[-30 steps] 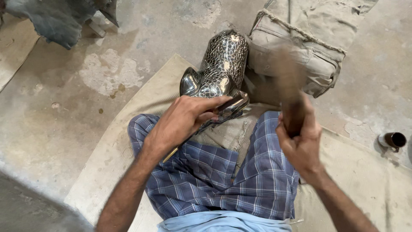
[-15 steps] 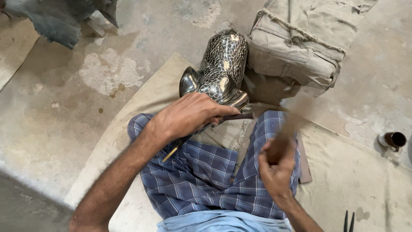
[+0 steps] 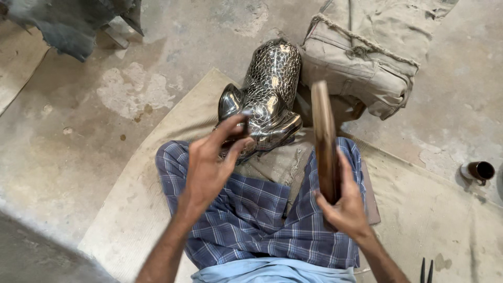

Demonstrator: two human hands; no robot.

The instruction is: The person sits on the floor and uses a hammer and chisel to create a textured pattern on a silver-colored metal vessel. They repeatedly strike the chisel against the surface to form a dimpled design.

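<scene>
Metal figure (image 3: 267, 97) lay on mat (image 3: 136, 209) before lap. Sack (image 3: 367, 68) sat right of figure. Small cup (image 3: 479, 171) stood far right on floor (image 3: 63, 141). Cloth bundle (image 3: 68, 26) lay far left, behind.

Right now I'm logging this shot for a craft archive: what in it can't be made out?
Head view only:
- Small tool in the left hand: mostly covered by the fingers; its kind is unclear.
- Lower end of the wooden stick: hidden in the right hand.
- Base of the scaled metal figure: behind the left hand and the checked cloth.
- Two dark prongs: cut off by the bottom edge.
- Grey heap: cropped at the top edge.
</scene>
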